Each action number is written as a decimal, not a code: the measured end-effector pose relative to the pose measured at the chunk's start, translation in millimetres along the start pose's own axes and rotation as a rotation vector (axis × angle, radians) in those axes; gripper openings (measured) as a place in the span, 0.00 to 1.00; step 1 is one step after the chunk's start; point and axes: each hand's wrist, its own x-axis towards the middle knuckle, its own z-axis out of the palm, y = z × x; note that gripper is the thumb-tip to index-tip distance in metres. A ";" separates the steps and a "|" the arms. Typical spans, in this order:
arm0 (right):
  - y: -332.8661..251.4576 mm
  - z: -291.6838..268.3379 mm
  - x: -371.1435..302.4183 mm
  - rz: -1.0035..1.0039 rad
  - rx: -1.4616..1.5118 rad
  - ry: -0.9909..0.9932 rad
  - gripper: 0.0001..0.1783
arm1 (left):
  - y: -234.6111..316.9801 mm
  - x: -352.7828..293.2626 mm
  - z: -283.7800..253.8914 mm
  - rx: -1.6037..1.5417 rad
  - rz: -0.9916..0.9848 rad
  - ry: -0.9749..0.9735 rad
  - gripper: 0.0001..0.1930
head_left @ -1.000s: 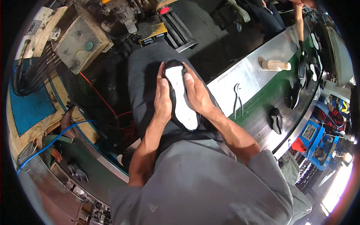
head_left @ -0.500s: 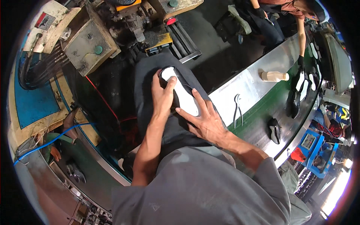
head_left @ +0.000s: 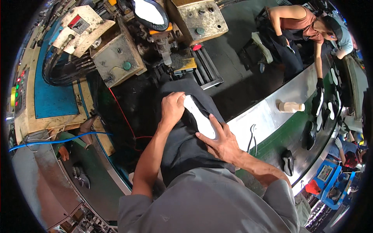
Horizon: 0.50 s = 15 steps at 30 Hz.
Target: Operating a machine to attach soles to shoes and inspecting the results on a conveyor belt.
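A black shoe (head_left: 199,119) with a white sole lies sole up across my dark-trousered thighs. My left hand (head_left: 173,109) is closed at its far end, with the fingers curled and the thumb near the tip of the sole. Around the near end goes my right hand (head_left: 222,143), its thumb on one side and its fingers on the other. The shoe's underside is turned away from view.
Ahead stands a machine (head_left: 165,50) bearing another white-soled shoe (head_left: 149,13). On the right, a metal-edged green conveyor (head_left: 268,143) carries pincers (head_left: 252,138), a bottle (head_left: 291,107) and several black shoes. A co-worker (head_left: 301,35) reaches over its far end. A blue hose (head_left: 58,143) crosses at left.
My left hand has moved from along the shoe's side to its far tip, its thumb leaving the sole. The right hand keeps its grip. The whole view has shifted, showing more of the machine.
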 end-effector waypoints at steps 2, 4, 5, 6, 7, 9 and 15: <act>5.3 0.4 0.0 -0.003 -0.002 -0.037 0.40 | -0.8 -1.9 2.6 -0.014 -0.058 0.011 0.11; 9.0 -1.6 0.9 -0.011 -0.002 -0.031 0.40 | 0.9 -2.0 4.4 -0.042 -0.113 0.012 0.11; 11.0 -2.9 2.4 -0.017 0.006 -0.034 0.40 | 0.5 -0.3 4.8 -0.055 -0.108 0.018 0.11; 12.8 -4.7 4.0 -0.022 0.014 -0.038 0.40 | 0.9 -0.3 5.5 -0.051 -0.127 0.015 0.11; 14.5 -7.2 6.1 -0.019 0.018 -0.052 0.41 | -0.8 1.6 5.8 -0.042 -0.140 -0.001 0.12; 16.3 -10.4 8.9 -0.021 0.024 -0.040 0.41 | -4.2 5.0 6.2 -0.069 -0.167 -0.059 0.14; 18.7 -48.8 25.2 0.050 0.067 0.051 0.40 | -36.8 78.6 -36.0 -0.308 -0.059 -0.149 0.21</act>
